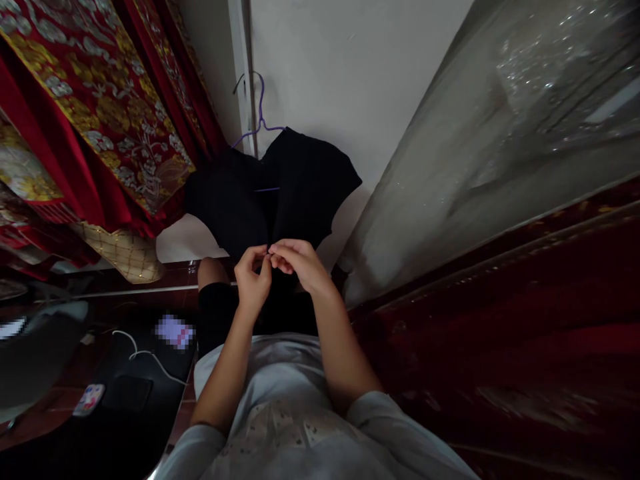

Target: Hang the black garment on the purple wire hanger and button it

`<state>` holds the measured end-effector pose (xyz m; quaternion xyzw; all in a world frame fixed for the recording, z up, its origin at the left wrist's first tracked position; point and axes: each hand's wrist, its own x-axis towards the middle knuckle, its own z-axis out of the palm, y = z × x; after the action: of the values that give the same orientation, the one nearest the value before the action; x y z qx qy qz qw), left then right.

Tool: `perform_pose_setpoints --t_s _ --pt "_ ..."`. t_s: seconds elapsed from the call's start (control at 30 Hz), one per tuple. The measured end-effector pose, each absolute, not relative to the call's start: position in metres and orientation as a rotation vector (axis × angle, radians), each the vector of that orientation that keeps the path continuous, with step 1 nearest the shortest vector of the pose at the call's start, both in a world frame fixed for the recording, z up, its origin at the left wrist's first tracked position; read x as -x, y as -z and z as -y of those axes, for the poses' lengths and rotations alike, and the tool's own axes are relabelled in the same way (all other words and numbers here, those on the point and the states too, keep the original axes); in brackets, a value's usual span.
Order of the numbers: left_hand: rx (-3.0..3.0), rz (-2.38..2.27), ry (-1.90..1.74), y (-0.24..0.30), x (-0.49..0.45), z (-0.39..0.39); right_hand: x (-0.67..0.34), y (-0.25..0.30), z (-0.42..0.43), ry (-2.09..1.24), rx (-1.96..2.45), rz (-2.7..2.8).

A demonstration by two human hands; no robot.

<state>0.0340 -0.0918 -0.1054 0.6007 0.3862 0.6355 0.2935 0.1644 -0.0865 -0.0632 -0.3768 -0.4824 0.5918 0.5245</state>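
I am seeing black shirt [311, 177] hanging from hanger [261, 121], straight ahead of fingers [287, 251], close to wall [330, 73]. Its open front is running long way, from hanger down to fingertips. Left hand [253, 279] and right hand [305, 265] are meeting at low end, neither clearly nearer. Tips are pinching dark cloth at front edge; I can't tell which hand is holding which side.

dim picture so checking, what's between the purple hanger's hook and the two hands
In the head view, the black garment lies between the hook and the left hand and right hand.
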Motion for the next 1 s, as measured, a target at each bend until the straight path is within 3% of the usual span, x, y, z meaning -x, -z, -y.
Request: perform_pose_setpoints --t_s 0.2,0.47,0.63,0.8,1.0 --pt "-1.739 -1.099 -1.670 0.111 -0.035 0.093 -0.169 0.048 0.061 -1.475 0.815 1.004" --pt "-2.050 -1.157 -1.509 0.123 -0.044 0.069 -0.175 -0.057 -0.047 -1.251 0.862 0.968" --pt "-2.281 -1.119 -1.106 0.065 -0.032 0.037 -0.182 -0.073 -0.037 -1.190 0.854 1.085" --pt "-2.325 -0.936 -1.641 -0.015 -0.023 -0.009 -0.185 -0.066 -0.009 -1.139 0.861 1.191" --pt "-2.413 -0.825 -1.638 -0.058 -0.029 -0.051 -0.179 -0.061 -0.022 -0.856 0.900 1.383"
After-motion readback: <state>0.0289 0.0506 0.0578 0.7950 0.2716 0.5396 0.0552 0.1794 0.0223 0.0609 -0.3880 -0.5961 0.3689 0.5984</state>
